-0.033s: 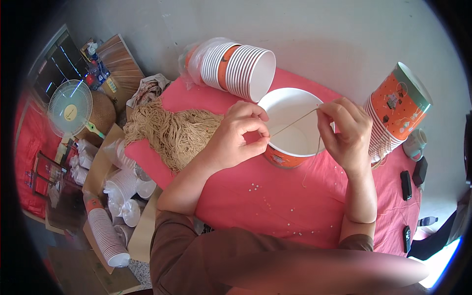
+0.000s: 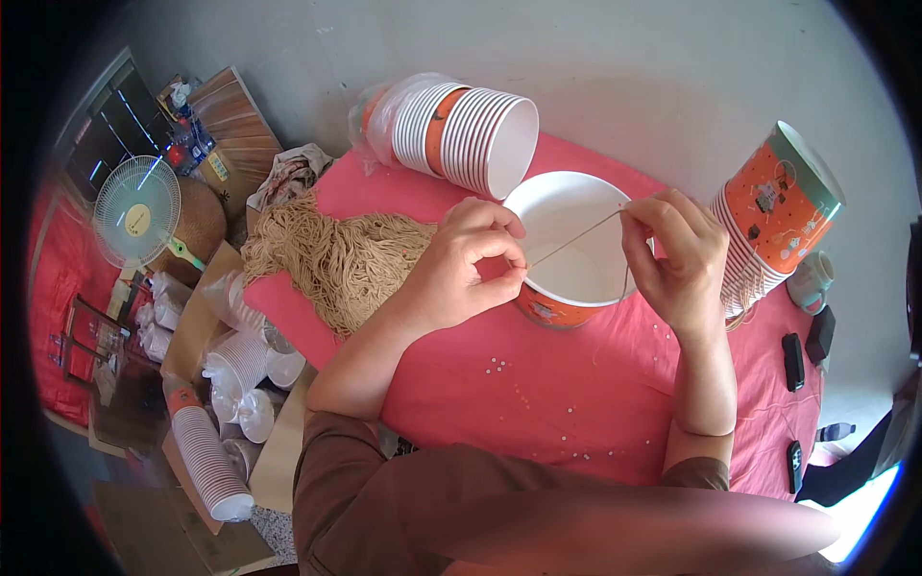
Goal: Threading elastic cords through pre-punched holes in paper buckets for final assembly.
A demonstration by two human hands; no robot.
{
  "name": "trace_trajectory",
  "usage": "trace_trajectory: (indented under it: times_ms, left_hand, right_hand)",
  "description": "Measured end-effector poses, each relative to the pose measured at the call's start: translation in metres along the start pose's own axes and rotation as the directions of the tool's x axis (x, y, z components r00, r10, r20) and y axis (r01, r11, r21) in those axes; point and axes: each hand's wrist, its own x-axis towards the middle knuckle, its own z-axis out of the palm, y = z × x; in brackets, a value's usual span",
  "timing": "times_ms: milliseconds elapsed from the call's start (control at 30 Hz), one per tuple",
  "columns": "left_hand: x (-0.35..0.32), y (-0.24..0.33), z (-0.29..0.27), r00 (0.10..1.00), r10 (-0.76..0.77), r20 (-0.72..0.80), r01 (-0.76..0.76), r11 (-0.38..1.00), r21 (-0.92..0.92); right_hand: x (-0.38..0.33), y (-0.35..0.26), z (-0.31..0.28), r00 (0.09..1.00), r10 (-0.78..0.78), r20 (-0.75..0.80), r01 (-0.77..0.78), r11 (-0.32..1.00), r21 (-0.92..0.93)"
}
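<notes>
A thin tan string (image 2: 576, 236) is stretched between my two hands, over a large white paper bucket (image 2: 567, 326) with an orange printed outside. Thumb and forefinger of my left hand (image 2: 473, 261) pinch one end, left of the bucket's rim. My right hand (image 2: 675, 252) pinches the string higher up, at the rim's right side, and a loose tail hangs below it in front of the bucket. Beside my left forearm lies a big heap of tan string (image 2: 360, 264). The bucket stands upright, and its visible inside is white.
A pink cloth (image 2: 461, 403) covers the table, with small white bits scattered on it. Stacked paper buckets (image 2: 466, 134) lie on their side at the back; another stack (image 2: 783, 202) leans at right, near a mug (image 2: 812, 281) and black devices (image 2: 792, 362). A cardboard box (image 2: 285, 451) holds cups at left.
The hanging tail of the string has swayed slightly. Both hands keep practically the same place and grip.
</notes>
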Motion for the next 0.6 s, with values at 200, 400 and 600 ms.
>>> trace_trajectory:
  times_ms: [200,400,600]
  left_hand:
    - [0.0,-0.001,-0.003,0.999,-0.014,0.051,0.017,0.999,-0.043]
    - [-0.001,-0.008,-0.006,0.997,-0.005,0.072,0.012,0.995,-0.099]
    - [0.001,-0.001,-0.012,0.992,-0.021,0.126,0.031,0.996,-0.08]
  right_hand:
    - [-0.002,0.002,0.003,0.999,0.044,-0.004,-0.044,0.999,0.008]
    - [-0.003,0.002,0.005,0.999,0.049,-0.001,-0.049,0.999,0.024]
    - [-0.002,-0.001,0.001,0.999,0.043,-0.015,-0.042,0.999,0.034]
